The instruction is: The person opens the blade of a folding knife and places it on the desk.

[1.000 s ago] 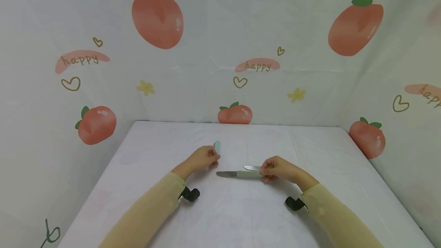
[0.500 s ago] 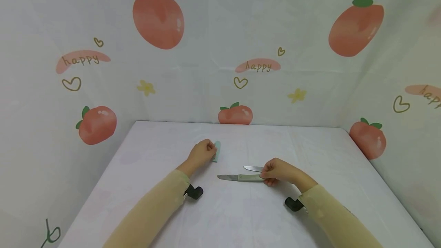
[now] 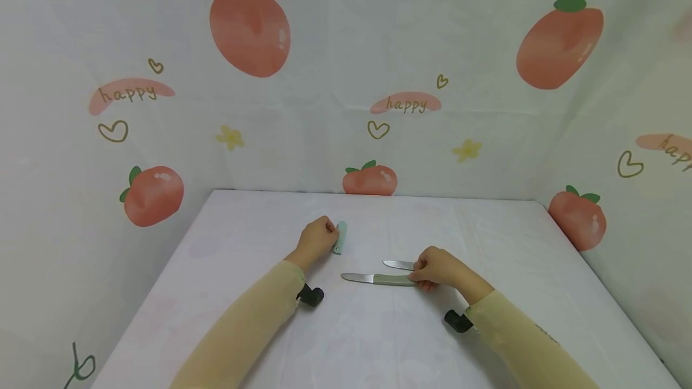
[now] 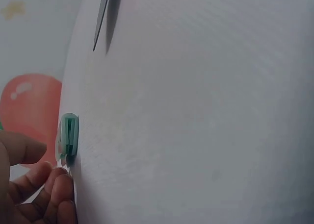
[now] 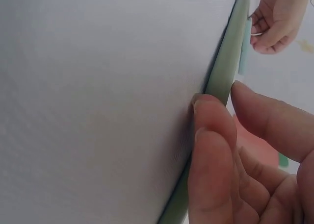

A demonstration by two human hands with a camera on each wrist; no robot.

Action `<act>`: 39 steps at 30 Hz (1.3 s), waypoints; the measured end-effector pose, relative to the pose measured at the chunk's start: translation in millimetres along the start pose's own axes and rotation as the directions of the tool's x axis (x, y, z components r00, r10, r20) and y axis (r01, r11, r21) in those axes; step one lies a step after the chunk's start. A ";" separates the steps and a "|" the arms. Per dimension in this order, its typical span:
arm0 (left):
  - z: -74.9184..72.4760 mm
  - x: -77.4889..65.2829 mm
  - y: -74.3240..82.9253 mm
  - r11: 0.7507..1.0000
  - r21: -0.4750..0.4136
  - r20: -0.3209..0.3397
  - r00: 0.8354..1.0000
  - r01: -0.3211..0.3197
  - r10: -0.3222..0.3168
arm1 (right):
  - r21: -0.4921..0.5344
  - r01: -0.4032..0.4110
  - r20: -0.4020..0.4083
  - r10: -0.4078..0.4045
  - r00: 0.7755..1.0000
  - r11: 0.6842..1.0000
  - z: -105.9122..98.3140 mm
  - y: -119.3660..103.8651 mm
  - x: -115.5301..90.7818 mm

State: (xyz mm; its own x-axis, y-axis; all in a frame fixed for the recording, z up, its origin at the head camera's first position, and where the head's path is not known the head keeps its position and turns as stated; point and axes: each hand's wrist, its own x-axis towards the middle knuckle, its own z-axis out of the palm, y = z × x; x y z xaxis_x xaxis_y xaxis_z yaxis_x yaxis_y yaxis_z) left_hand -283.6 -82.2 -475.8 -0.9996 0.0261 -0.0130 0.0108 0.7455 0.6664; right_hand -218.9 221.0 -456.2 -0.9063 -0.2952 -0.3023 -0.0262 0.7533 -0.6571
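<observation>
A light green folding knife (image 3: 391, 280) lies with its blade out, pointing left. My right hand (image 3: 440, 269) pinches its handle between thumb and fingers; the right wrist view shows the thumb (image 5: 265, 111) on one side. Just behind is a second silver knife blade (image 3: 398, 265), its rear part hidden by that hand. A mint folding knife (image 3: 339, 242) lies folded farther back, its slotted end (image 4: 69, 136) facing the left wrist camera. My left hand (image 3: 319, 239) is at its left side, fingers bent and fingertips close against it. Whether they grip it is unclear.
Everything lies on a table covered with white cloth (image 3: 378, 341). A white curtain with printed fruit (image 3: 370, 179) rises behind the table and along both sides. A small black camera (image 3: 311, 296) sits at the left wrist, another camera (image 3: 458, 320) at the right.
My left hand has moved slightly away from me along the mint knife, uncovering its near end. The green knife has shifted very slightly; my right hand stays on it.
</observation>
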 end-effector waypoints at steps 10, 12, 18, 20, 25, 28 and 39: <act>-2.4 4.7 6.7 0.997 0.075 0.096 0.995 0.022 -0.029 | 0.002 -0.018 0.034 0.018 0.999 1.000 -8.6 -4.8 -2.7; -1.9 5.7 8.8 0.995 0.094 0.109 0.993 0.031 -0.041 | 0.006 -0.019 0.038 0.018 0.999 1.000 -11.5 -6.0 -3.0; -1.5 8.0 16.1 0.985 0.151 0.152 0.983 0.079 -0.102 | 0.020 -0.001 0.036 0.000 0.999 1.000 -20.1 -12.1 -3.2; -1.1 9.1 17.8 0.982 0.164 0.157 0.981 0.090 -0.116 | 0.027 0.019 0.031 -0.020 0.999 0.999 -22.2 -14.5 -2.8; 0.5 10.0 17.6 0.985 0.151 0.145 0.984 0.083 -0.105 | 0.037 0.058 0.022 -0.058 0.998 0.998 -25.2 -20.9 -0.6; 1.2 8.2 15.6 0.991 0.131 0.135 0.989 0.042 -0.060 | 0.033 0.073 0.014 -0.074 0.997 0.997 -26.2 -26.5 1.6; 5.0 3.1 7.9 0.999 0.008 0.161 0.986 -0.031 0.030 | 0.074 0.169 -0.077 -0.164 0.984 0.983 -20.8 -44.1 15.7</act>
State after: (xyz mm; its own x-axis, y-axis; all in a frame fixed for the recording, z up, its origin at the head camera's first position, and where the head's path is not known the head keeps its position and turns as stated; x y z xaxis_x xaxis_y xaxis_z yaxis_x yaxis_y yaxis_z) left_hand -286.5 -73.0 -474.3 -0.9814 0.1552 -0.1132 0.0425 0.7499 0.6602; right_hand -240.8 195.4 -417.5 -0.9195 -0.3686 -0.1369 -0.1481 0.6471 -0.7479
